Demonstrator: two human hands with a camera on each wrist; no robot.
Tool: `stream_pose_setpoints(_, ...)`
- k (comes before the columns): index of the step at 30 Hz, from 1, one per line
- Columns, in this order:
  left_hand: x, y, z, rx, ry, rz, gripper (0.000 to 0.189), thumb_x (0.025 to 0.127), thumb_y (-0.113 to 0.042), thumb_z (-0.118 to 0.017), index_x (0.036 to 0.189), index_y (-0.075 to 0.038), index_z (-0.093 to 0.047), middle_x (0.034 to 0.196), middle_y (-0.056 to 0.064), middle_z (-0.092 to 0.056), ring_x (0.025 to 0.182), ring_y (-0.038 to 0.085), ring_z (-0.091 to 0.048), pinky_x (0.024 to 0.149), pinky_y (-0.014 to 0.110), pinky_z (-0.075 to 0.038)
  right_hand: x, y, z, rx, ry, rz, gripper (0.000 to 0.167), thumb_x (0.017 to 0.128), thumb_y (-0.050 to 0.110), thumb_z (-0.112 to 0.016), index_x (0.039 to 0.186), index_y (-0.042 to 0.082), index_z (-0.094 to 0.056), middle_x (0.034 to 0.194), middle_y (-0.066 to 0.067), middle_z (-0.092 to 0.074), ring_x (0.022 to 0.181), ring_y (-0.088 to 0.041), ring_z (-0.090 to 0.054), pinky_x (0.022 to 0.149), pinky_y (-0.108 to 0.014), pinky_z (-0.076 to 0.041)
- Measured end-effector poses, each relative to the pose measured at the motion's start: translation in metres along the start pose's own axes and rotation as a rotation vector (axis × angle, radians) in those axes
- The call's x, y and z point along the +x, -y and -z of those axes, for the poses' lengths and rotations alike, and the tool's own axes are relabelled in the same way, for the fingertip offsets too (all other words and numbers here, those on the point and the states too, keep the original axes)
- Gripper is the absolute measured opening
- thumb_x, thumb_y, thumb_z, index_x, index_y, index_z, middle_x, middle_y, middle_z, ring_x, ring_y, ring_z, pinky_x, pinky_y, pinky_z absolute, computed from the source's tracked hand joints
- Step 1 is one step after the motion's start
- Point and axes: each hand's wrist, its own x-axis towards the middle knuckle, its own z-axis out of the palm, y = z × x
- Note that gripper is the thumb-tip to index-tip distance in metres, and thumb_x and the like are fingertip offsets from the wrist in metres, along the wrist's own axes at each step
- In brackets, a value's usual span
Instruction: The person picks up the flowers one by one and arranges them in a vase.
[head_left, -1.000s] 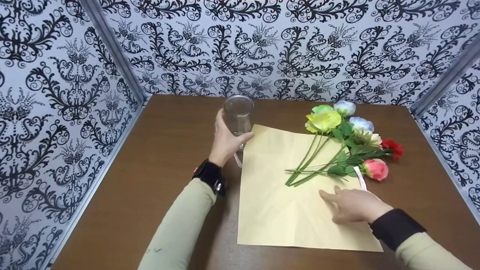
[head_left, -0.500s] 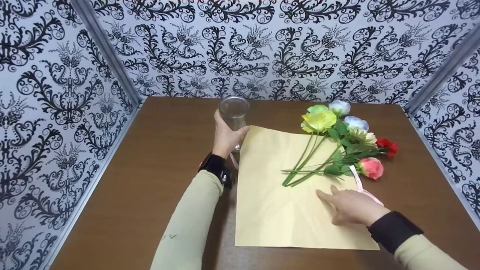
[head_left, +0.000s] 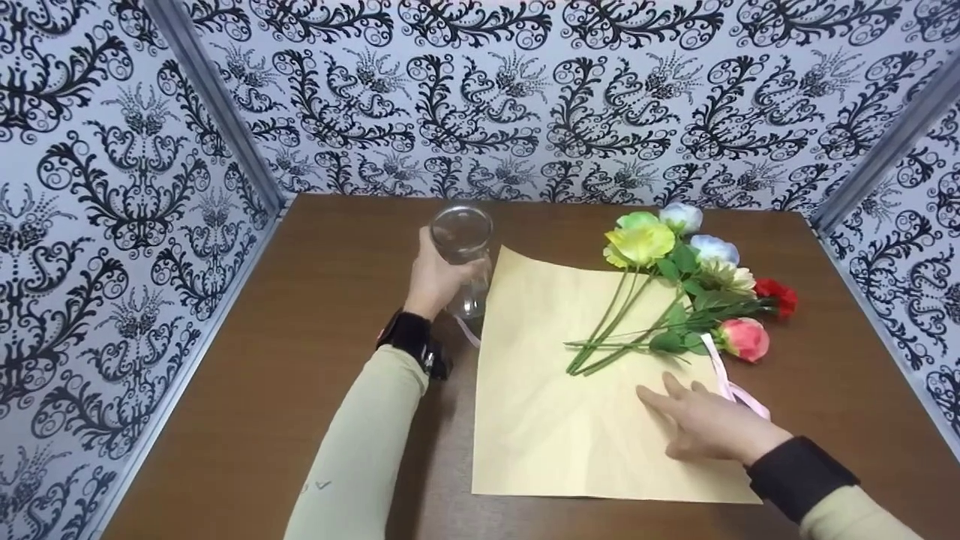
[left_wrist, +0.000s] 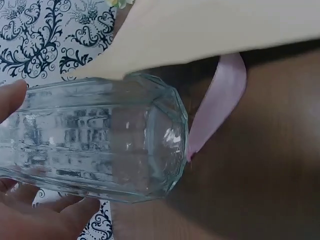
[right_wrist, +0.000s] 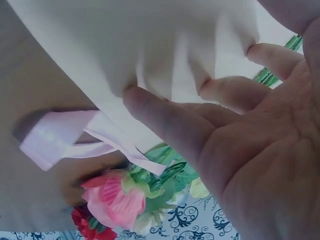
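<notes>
My left hand [head_left: 437, 276] grips a clear glass vase [head_left: 463, 231] at the paper's upper left, thumb on one side and fingers on the other. In the left wrist view, the faceted base of the vase [left_wrist: 165, 140] overlaps the tip of a pink ribbon [left_wrist: 218, 102]. My right hand [head_left: 712, 424] is spread over the lower right of a cream paper sheet [head_left: 555, 442]. Its fingertips touch the paper [right_wrist: 150, 45] in the right wrist view. On the sheet's upper right lie artificial flowers [head_left: 641, 241], their green stems pointing to the paper's middle.
Beside the right hand, a pink ribbon [head_left: 721, 367] crosses the paper's right edge. A pink rose [head_left: 744, 339] and a red flower [head_left: 780, 296] reach past the sheet onto the brown table [head_left: 285, 360]. Patterned wall panels [head_left: 480, 97] enclose the table's back and sides.
My left hand has brought the vase a little closer to me, and its rim sits lower in view. The right hand's fingers have spread a little. The flowers stay in place.
</notes>
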Motion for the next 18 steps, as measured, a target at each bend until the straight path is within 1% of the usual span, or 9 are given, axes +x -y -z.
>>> stream_pose_setpoints(1,-0.002,0.001,0.002,-0.003,0.012,0.003,0.092,0.071,-0.027,-0.092,0.142,-0.011,-0.036,0.13,0.014,-0.063,0.115,0.03,-0.063,0.099,0.044,-0.05,-0.001,0.0,-0.001,0.001,-0.009,0.006,0.088,0.068,0.012,-0.078,0.15,0.004,-0.048,0.145,-0.051,-0.032,0.111,-0.082,-0.037,0.066,-0.059,-0.051)
stream_pose_setpoints(2,-0.005,0.002,0.005,-0.003,0.024,0.005,0.092,0.072,-0.027,-0.092,0.142,-0.012,-0.035,0.129,0.014,-0.064,0.113,0.03,-0.064,0.097,0.044,-0.051,-0.003,-0.001,-0.003,0.0,-0.018,0.015,0.087,0.068,0.012,-0.078,0.15,0.004,-0.048,0.146,-0.05,-0.032,0.113,-0.082,-0.037,0.07,-0.062,-0.052)
stream_pose_setpoints(3,-0.008,0.003,0.008,0.002,0.033,0.002,0.091,0.072,-0.028,-0.092,0.142,-0.011,-0.035,0.128,0.015,-0.065,0.112,0.031,-0.065,0.097,0.045,-0.051,-0.004,-0.002,-0.004,-0.005,-0.03,0.025,0.087,0.068,0.012,-0.078,0.149,0.003,-0.049,0.146,-0.05,-0.032,0.113,-0.081,-0.036,0.077,-0.067,-0.05)
stream_pose_setpoints(5,-0.013,0.005,0.014,0.012,0.046,-0.011,0.091,0.073,-0.028,-0.091,0.142,-0.01,-0.034,0.128,0.016,-0.065,0.113,0.032,-0.065,0.098,0.046,-0.051,-0.005,-0.003,-0.005,-0.009,-0.051,0.045,0.085,0.068,0.013,-0.078,0.148,0.002,-0.049,0.146,-0.049,-0.032,0.115,-0.081,-0.036,0.087,-0.077,-0.042)
stream_pose_setpoints(7,-0.018,0.007,0.02,0.011,0.057,-0.017,0.091,0.074,-0.027,-0.091,0.142,-0.01,-0.033,0.129,0.016,-0.064,0.115,0.032,-0.064,0.1,0.047,-0.05,-0.005,-0.004,-0.006,-0.007,-0.063,0.05,0.085,0.068,0.014,-0.079,0.148,0.002,-0.05,0.147,-0.048,-0.032,0.119,-0.079,-0.035,0.094,-0.08,-0.036)
stream_pose_setpoints(10,-0.025,0.011,0.029,0.008,0.07,-0.026,0.091,0.074,-0.026,-0.09,0.143,-0.009,-0.032,0.131,0.017,-0.063,0.116,0.033,-0.063,0.102,0.048,-0.048,-0.006,-0.006,-0.006,-0.017,-0.072,0.054,0.086,0.068,0.016,-0.081,0.147,0.003,-0.05,0.147,-0.048,-0.033,0.12,-0.078,-0.035,0.094,-0.08,-0.035)
stream_pose_setpoints(13,-0.032,0.015,0.038,0.003,0.079,-0.029,0.091,0.075,-0.026,-0.09,0.143,-0.009,-0.032,0.133,0.018,-0.061,0.117,0.034,-0.063,0.102,0.049,-0.048,-0.005,-0.006,-0.006,-0.035,-0.076,0.065,0.085,0.069,0.017,-0.082,0.147,0.003,-0.051,0.146,-0.047,-0.036,0.123,-0.074,-0.038,0.096,-0.079,-0.034)
stream_pose_setpoints(16,-0.04,0.018,0.045,0.007,0.084,-0.034,0.09,0.076,-0.025,-0.089,0.143,-0.008,-0.032,0.133,0.019,-0.06,0.118,0.034,-0.062,0.103,0.048,-0.048,-0.005,-0.007,-0.004,-0.074,-0.087,0.077,0.081,0.072,0.021,-0.082,0.144,0.002,-0.053,0.144,-0.044,-0.042,0.123,-0.068,-0.045,0.098,-0.076,-0.036)
stream_pose_setpoints(18,-0.045,0.02,0.048,0.011,0.088,-0.04,0.09,0.076,-0.025,-0.089,0.143,-0.008,-0.031,0.133,0.019,-0.061,0.119,0.035,-0.062,0.103,0.047,-0.048,-0.004,-0.009,-0.002,-0.112,-0.102,0.086,0.078,0.074,0.026,-0.083,0.142,0.002,-0.055,0.142,-0.042,-0.046,0.121,-0.063,-0.051,0.096,-0.072,-0.042)
